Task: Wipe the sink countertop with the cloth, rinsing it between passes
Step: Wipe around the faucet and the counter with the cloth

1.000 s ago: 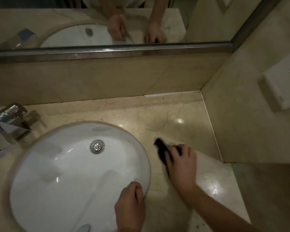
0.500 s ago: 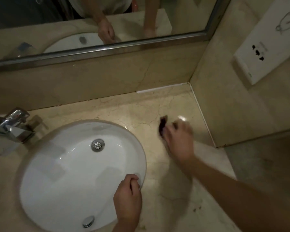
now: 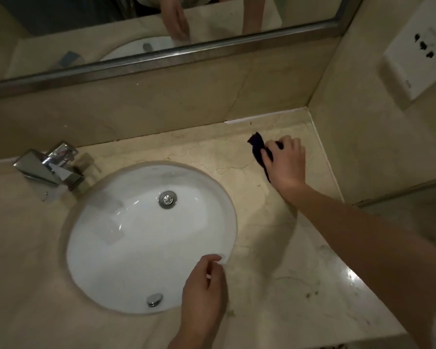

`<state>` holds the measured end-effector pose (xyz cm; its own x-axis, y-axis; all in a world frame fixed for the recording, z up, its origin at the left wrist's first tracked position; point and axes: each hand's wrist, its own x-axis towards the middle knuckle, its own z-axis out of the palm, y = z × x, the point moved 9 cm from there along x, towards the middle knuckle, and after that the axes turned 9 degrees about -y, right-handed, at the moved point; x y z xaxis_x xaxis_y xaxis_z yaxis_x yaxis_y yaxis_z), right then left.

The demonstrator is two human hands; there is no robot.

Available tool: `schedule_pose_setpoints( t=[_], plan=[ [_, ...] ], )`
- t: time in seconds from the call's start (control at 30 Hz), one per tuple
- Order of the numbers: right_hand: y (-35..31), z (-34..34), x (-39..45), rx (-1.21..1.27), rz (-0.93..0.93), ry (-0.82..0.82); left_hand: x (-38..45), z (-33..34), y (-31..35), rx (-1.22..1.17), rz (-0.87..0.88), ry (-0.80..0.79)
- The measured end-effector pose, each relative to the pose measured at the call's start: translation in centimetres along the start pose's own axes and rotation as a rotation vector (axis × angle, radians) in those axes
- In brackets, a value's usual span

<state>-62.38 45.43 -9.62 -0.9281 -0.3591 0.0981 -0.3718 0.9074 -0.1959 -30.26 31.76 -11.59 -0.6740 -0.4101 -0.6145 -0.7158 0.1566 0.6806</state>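
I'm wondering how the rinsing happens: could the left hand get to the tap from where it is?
Probably yes. The left hand rests by the basin's near rim holding nothing, and only open basin lies between it and the tap.

Most of the cloth [image 3: 258, 147] hidden under the right hand [image 3: 285, 162], wall socket [image 3: 423, 46] near the mirror [image 3: 161, 28] cut by the edge, left hand [image 3: 204, 293] fingertips blurred, mirrored arms cropped above
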Motion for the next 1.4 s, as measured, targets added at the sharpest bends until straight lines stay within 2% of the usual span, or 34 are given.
schedule_pose_setpoints(
  t=[0.27, 0.37, 0.4, 0.5, 0.57, 0.67, 0.73, 0.83, 0.9, 0.97, 1.07, 1.13, 1.2, 1.27, 1.4],
  plan=[
    [-9.3, 0.7, -22.8, 0.183, -0.310, -0.146, -0.3, 1.4, 1.8, -0.020, 0.124, 0.009],
    [-10.1, 1.1, -22.4, 0.139, -0.494, -0.167, -0.3, 1.2, 1.3, 0.010, 0.162, -0.005],
    [-9.9, 1.1, -20.8, 0.126, -0.503, -0.154, -0.4, 0.9, 1.0, 0.015, 0.162, -0.006],
    [-7.6, 0.7, -13.1, 0.119, -0.254, -0.023, -1.1, -0.3, 0.1, 0.009, 0.157, 0.009],
    [-6.7, 0.6, -9.3, 0.093, -0.094, 0.004, -1.8, -0.9, -0.3, 0.001, 0.167, 0.003],
    [-7.0, 0.5, -9.8, 0.086, 0.006, -0.001, -2.3, -1.3, -0.9, 0.013, 0.209, -0.003],
    [-9.0, 0.4, -14.6, 0.158, -0.077, -0.041, -2.7, -1.5, -1.3, 0.007, 0.207, 0.009],
    [-13.1, 0.5, -24.7, 0.205, -0.325, -0.185, -3.2, -1.6, -2.0, -0.036, 0.178, 0.026],
    [-11.3, 0.6, -25.2, 0.152, -0.401, -0.181, -3.2, -1.1, -2.7, -0.021, 0.178, 0.028],
    [-6.2, 0.2, -20.4, 0.103, -0.274, -0.091, -3.4, -0.4, -2.8, 0.019, 0.203, 0.026],
    [2.1, -1.5, -12.4, 0.030, 0.036, 0.018, -3.8, 0.2, -1.8, 0.045, 0.245, 0.014],
    [4.1, -1.9, -10.6, 0.033, 0.141, 0.037, -3.9, 0.5, -0.9, 0.039, 0.257, 0.013],
    [3.5, -1.9, -12.4, 0.035, 0.178, 0.031, -4.1, 1.0, -0.3, 0.023, 0.258, 0.015],
    [1.3, -1.5, -17.1, 0.079, 0.074, -0.033, -4.2, 1.5, 0.3, -0.010, 0.246, 0.012],
    [-3.4, -1.0, -26.4, 0.113, -0.322, -0.164, -4.0, 2.8, 0.5, -0.047, 0.190, -0.004]
  ],
)
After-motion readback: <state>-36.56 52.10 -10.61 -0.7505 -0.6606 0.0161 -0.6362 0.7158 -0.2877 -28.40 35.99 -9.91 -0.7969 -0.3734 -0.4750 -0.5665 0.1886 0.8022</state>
